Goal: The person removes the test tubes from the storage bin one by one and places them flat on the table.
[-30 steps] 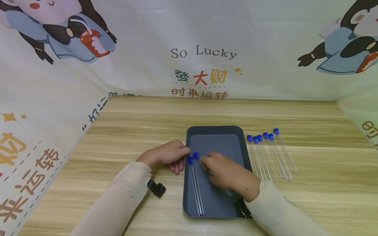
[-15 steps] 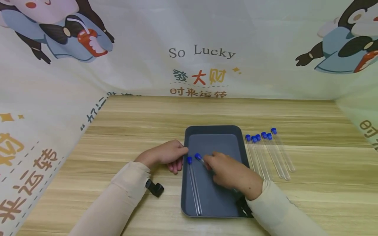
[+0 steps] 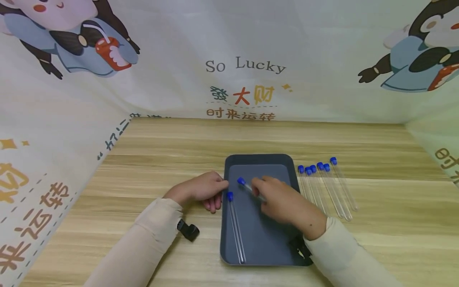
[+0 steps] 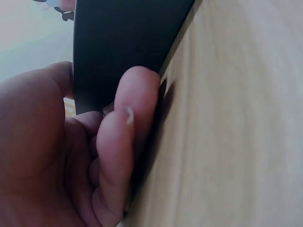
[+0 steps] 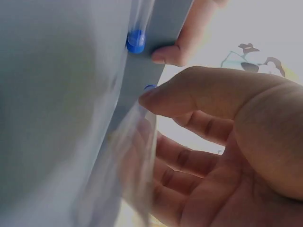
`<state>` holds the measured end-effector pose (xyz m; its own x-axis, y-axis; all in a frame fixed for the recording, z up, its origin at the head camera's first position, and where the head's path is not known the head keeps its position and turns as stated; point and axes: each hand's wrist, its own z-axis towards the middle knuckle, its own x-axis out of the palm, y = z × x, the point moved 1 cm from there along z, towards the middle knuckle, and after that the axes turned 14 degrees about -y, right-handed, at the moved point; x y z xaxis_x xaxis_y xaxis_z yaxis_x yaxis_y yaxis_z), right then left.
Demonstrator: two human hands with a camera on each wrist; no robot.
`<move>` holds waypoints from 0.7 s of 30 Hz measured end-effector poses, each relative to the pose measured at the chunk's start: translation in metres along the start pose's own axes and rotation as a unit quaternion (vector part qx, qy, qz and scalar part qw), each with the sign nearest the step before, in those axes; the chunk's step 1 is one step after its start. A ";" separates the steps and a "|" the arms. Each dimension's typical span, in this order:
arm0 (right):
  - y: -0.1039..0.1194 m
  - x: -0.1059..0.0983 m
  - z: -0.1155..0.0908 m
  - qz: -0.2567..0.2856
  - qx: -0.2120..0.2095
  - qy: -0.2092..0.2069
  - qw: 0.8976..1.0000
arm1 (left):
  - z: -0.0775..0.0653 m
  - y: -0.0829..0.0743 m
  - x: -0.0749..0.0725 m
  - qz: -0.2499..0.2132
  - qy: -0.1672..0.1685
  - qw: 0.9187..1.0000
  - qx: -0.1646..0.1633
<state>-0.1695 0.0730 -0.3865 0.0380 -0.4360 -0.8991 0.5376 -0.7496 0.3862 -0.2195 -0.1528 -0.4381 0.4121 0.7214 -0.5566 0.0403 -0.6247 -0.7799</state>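
Observation:
My right hand pinches a clear, blue-capped test tube between thumb and fingers, over the dark grey tray. The tube slants, its cap pointing to the far left; my hand hides most of its length in the head view. In the right wrist view, the blurred tube runs down past my fingers. A second capped test tube lies along the tray's left side. At the tray's left edge, my left hand holds the rim, thumb on top and fingers curled by the outer wall.
Several blue-capped test tubes lie side by side on the wooden table, just right of the tray. A black wrist camera sits by the left sleeve. A printed cloth walls the back and sides.
The right hand has shifted right and slightly away from me with its test tube, whose cap now stands farther from the other tube's cap. The left hand stays on the tray's edge.

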 end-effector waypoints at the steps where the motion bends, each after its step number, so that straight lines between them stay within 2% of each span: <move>1: -0.001 -0.001 0.000 0.001 0.000 -0.005 1.000 | 0.000 0.000 0.000 0.000 0.000 1.000 0.001; 9: -0.005 -0.011 0.001 0.006 0.004 -0.036 0.999 | -0.001 -0.002 0.000 0.007 0.001 1.000 0.004; 14: -0.008 -0.017 0.003 0.013 0.018 -0.046 0.999 | -0.003 -0.003 -0.001 0.013 0.001 1.000 -0.003; 21: -0.015 -0.029 0.003 0.016 0.037 -0.068 0.997 | -0.003 -0.006 -0.001 0.035 -0.003 0.999 0.008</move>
<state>-0.1816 0.0955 -0.3654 -0.0637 -0.5203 -0.8516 0.4736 -0.7669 0.4331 -0.2172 -0.1508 -0.4325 0.4087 0.6772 -0.6118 -0.0026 -0.6695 -0.7428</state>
